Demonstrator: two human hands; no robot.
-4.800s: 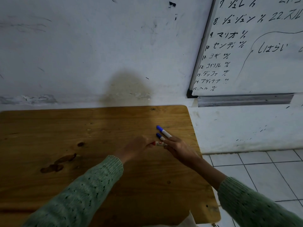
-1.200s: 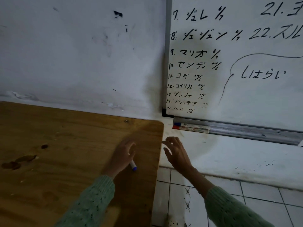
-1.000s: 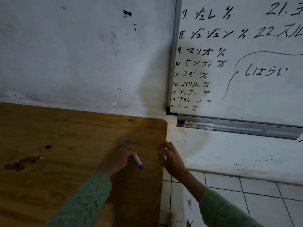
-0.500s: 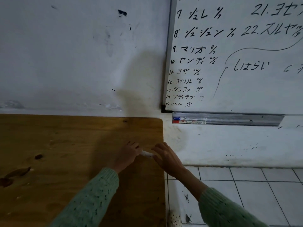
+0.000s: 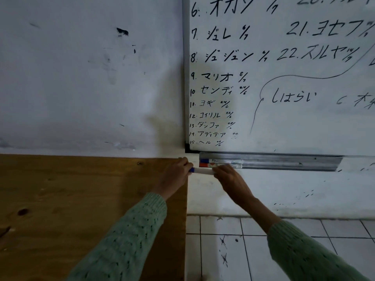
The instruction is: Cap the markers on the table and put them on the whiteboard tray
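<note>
White marker (image 5: 203, 170) gripped by left hand (image 5: 175, 176) and right hand (image 5: 229, 177), below tray (image 5: 284, 162).

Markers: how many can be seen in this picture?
3. A blue-capped marker and a red-capped marker lie in the tray; a third marker is held between both hands. Others may be hidden.

tray (image 5: 284, 162): right stretch bare | left end: two markers (image 5: 221, 163) occupy it
</note>
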